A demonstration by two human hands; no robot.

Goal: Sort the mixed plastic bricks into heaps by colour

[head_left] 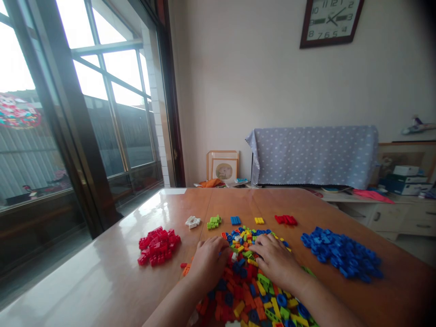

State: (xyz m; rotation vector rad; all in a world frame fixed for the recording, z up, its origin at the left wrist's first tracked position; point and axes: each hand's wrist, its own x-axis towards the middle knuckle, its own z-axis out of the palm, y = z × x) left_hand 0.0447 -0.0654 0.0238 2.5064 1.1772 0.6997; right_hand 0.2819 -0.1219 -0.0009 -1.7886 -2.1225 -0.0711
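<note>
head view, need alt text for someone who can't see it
A person's left hand and right hand reach over a multicoloured brick pile on a brown table. A red pile lies left, a blue pile right, five small brick groups beyond.

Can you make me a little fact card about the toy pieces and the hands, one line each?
Middle: mixed pile, many colours
Left hand: at the pile's left side, fingers curled; can't tell if it holds a piece
Right hand: at the pile's right side; can't tell if it holds anything
Far left: pinkish-red pile
Far right: big blue pile
Back row, left to right: white group, green group, small blue group, yellow group, red group
</note>
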